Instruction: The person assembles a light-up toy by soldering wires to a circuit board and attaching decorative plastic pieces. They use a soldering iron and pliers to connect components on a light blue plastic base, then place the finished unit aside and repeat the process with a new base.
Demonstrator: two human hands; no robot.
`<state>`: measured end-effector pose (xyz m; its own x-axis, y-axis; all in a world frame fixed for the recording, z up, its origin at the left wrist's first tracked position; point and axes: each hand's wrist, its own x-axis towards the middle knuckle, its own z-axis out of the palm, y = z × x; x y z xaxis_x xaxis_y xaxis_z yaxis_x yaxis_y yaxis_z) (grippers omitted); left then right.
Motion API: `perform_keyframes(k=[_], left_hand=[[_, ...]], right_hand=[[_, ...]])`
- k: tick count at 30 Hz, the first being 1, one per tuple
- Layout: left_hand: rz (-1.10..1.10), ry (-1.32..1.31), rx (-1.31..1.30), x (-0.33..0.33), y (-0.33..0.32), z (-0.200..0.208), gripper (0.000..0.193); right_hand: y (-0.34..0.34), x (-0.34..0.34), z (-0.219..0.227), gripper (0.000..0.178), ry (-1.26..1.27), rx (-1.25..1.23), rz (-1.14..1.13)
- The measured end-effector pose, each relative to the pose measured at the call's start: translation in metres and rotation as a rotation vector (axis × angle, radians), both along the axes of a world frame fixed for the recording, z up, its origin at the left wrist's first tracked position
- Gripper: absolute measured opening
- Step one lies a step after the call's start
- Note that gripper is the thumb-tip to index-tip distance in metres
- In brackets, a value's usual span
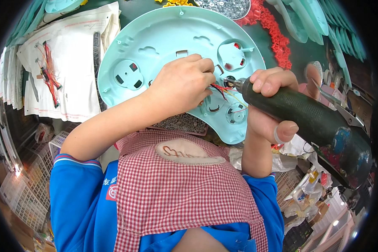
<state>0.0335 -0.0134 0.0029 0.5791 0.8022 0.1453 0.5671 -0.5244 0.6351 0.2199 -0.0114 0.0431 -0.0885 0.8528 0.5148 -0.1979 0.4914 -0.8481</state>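
A large pale turquoise plastic shell (164, 29) lies with its hollow inside up in front of me. Over its middle, my left hand (182, 84) is closed with the fingers curled down; its fingertips are mostly hidden. Thin red and black wires (221, 89) come out from beside these fingers. My right hand (273, 90) is wrapped round a dark power screwdriver (306, 111), tilted with its bit pointing left into the shell. The bit's tip meets a small round dark part (228, 81) there. A pale ring-like band sits on my right thumb.
Left of the shell, bundled red and black wires (50, 77) lie on a white bag (80, 54). A tray of small screws (227, 6) and red plastic pieces (277, 38) are beyond it. Metal scissors (346, 112) are behind the screwdriver; turquoise shells (306, 19) stack far right.
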Motion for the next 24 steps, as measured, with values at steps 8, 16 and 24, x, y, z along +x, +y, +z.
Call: perform_keyframes(k=[8,16,24], left_hand=[[-0.001,0.006,-0.013,-0.001,0.000,-0.002,0.019],[0.030,0.019,0.337,0.003,-0.001,-0.001,0.012],[0.343,-0.711,-0.819,-0.021,0.006,0.020,0.013]], right_hand=[[0.002,0.000,-0.011,0.105,-0.027,-0.081,-0.009],[-0.002,0.042,0.018,0.079,0.288,0.028,-0.308],[-0.028,0.107,-0.034,0.065,-0.157,-0.062,-0.768]])
